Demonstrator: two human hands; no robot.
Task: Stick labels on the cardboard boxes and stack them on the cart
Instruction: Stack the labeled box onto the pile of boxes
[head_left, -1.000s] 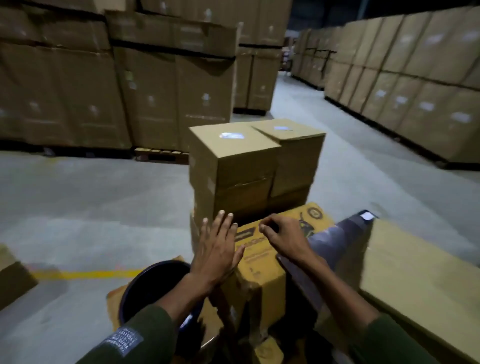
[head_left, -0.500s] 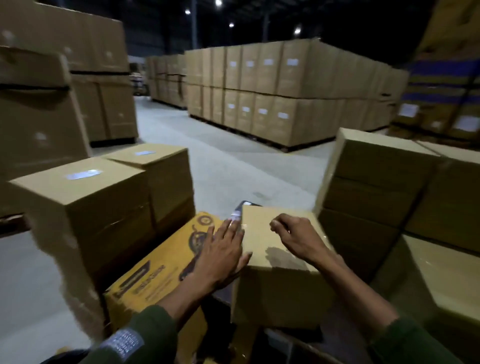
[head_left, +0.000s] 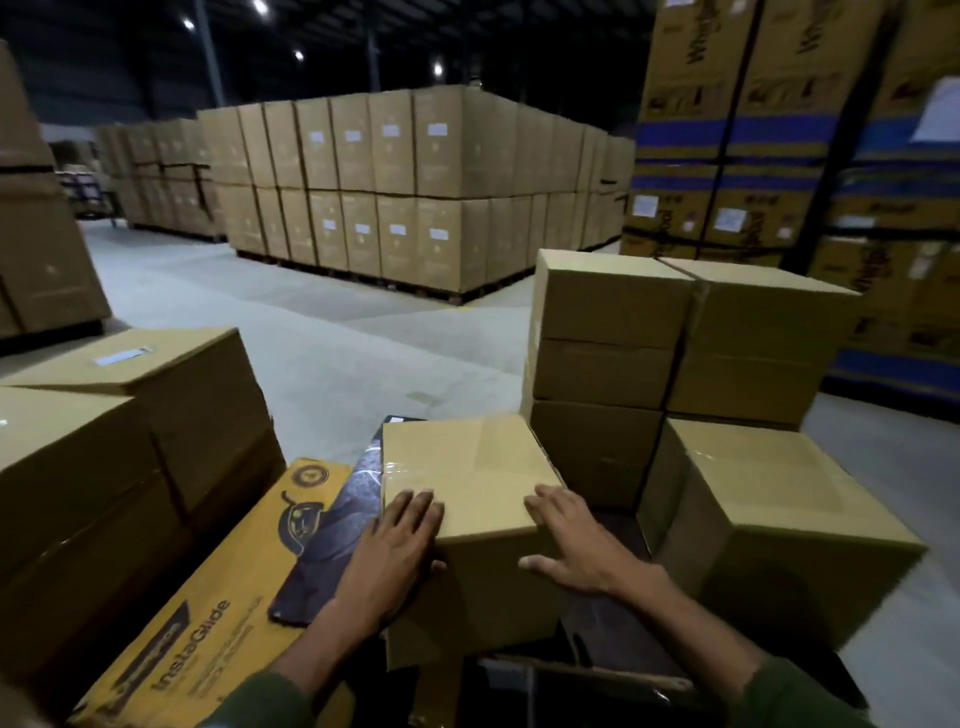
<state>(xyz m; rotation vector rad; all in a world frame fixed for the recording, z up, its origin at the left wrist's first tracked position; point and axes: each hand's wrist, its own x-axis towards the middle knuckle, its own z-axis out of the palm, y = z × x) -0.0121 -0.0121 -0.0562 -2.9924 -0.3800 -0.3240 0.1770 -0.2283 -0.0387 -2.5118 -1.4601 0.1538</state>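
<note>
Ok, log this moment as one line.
left hand flat on plain box | right hand flat on same box | box top unlabelled | labelled box at left

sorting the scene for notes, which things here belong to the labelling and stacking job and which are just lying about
Job: plain box under the left hand and right hand; labelled boxes; unlabelled stack.

Lying about: yellow InstaGlide carton; dark sheet; palletised boxes.

Two hands (head_left: 395, 551) (head_left: 576, 545), one yellow carton (head_left: 208, 618)
</note>
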